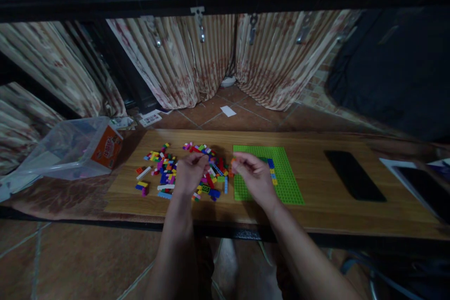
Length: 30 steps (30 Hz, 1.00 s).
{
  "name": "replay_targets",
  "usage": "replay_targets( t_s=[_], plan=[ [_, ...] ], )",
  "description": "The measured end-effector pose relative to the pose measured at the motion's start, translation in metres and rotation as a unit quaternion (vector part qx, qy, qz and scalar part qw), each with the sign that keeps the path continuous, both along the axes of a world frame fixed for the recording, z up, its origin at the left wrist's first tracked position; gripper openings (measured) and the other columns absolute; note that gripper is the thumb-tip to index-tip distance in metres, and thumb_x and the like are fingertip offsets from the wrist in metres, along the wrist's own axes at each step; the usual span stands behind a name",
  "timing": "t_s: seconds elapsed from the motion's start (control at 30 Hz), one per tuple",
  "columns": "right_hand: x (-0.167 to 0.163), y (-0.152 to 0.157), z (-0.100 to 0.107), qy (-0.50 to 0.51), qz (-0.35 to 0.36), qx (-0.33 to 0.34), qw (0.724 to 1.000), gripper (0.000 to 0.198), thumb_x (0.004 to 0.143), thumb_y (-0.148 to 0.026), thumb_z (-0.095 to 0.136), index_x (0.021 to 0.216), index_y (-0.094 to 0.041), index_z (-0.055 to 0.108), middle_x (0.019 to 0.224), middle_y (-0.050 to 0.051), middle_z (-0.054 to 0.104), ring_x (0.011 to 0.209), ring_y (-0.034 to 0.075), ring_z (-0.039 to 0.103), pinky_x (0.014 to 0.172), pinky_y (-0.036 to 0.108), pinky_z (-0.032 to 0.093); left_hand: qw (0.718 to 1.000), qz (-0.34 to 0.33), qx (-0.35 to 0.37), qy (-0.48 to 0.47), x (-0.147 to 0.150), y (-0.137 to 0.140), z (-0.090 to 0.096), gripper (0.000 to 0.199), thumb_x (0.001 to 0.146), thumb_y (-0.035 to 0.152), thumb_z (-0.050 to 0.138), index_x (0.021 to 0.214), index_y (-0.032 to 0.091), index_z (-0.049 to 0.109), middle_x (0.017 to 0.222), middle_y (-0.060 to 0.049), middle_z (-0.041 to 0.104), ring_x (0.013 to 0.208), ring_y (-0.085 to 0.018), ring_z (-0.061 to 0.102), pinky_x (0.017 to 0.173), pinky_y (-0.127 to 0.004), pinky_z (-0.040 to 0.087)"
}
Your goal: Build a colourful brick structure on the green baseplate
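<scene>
A loose pile of toy building bricks (165,168) in many colours lies on the wooden board. Over this pile is my left hand (191,171), thumb and fingers pinched together; whether they hold anything is too small to see. My right hand (256,176) is closed on a small orange brick (232,164) at the left edge of the green baseplate (290,183). Blue, yellow and light bricks (271,171) stand in a column on the baseplate, partly behind my right hand. A light blue strip brick (226,185) lies between the pile and the baseplate.
A clear plastic box (66,145) with an orange label stands left of the wooden board (323,211). A black phone-like slab (355,176) lies on the right. Further right are papers and another dark flat object (425,190). A dark bar (225,0) crosses above, before striped curtains.
</scene>
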State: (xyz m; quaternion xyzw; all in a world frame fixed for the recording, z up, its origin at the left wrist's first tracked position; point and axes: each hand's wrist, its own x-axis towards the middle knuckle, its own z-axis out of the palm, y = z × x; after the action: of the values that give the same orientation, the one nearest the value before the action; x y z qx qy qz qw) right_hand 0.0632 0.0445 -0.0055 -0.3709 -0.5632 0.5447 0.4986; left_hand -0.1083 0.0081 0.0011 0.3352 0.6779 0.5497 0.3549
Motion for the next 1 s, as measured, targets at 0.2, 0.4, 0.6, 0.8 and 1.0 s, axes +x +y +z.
replay_targets(
  t_s=[0.2,0.4,0.6,0.8,1.0],
  plan=[
    [0.066,0.028,0.001,-0.032,-0.113,-0.046,0.992,0.032,0.064,-0.04,0.077,0.088,-0.019,0.073,0.073,0.002,0.072,0.064,0.017,0.068,0.064,0.034,0.057,0.958,0.018,-0.032,0.283,-0.011,0.009,-0.008,0.02,0.075,0.026,0.06,0.087,0.018,0.073,0.081,-0.005,0.074,0.077,-0.02,0.069,0.075,-0.028,0.052],
    [0.131,0.042,0.006,-0.039,-0.207,-0.032,0.977,0.026,0.06,-0.032,0.078,0.081,-0.018,0.071,0.071,0.0,0.069,0.062,0.013,0.064,0.065,0.032,0.055,0.908,0.022,-0.119,0.402,-0.01,0.02,-0.007,0.026,0.076,0.023,0.061,0.098,0.019,0.073,0.09,-0.008,0.075,0.085,-0.025,0.069,0.084,-0.036,0.05],
    [0.137,0.039,0.009,-0.012,-0.249,-0.019,0.968,0.016,0.069,-0.029,0.071,0.083,-0.02,0.069,0.074,0.0,0.069,0.067,0.013,0.063,0.066,0.03,0.053,0.869,-0.012,-0.173,0.463,-0.005,0.023,-0.001,0.022,0.079,0.029,0.06,0.095,0.021,0.072,0.088,-0.008,0.074,0.091,-0.03,0.067,0.085,-0.042,0.05],
    [0.043,0.014,0.0,-0.008,-0.135,-0.008,0.991,0.014,0.078,-0.021,0.063,0.091,-0.021,0.069,0.083,0.0,0.071,0.075,0.013,0.065,0.073,0.028,0.055,0.852,0.029,-0.151,0.5,0.002,0.019,0.003,0.022,0.081,0.038,0.057,0.092,0.024,0.071,0.08,-0.006,0.072,0.087,-0.033,0.068,0.082,-0.048,0.052],
    [0.026,0.002,0.005,-0.11,-0.081,0.095,0.986,0.021,0.081,-0.016,0.06,0.099,-0.021,0.07,0.095,0.004,0.071,0.083,0.016,0.065,0.082,0.032,0.053,0.882,0.027,-0.033,0.469,0.032,0.014,-0.002,0.025,0.083,0.033,0.055,0.095,0.019,0.071,0.097,-0.008,0.073,0.097,-0.031,0.068,0.089,-0.044,0.052]
  ],
)
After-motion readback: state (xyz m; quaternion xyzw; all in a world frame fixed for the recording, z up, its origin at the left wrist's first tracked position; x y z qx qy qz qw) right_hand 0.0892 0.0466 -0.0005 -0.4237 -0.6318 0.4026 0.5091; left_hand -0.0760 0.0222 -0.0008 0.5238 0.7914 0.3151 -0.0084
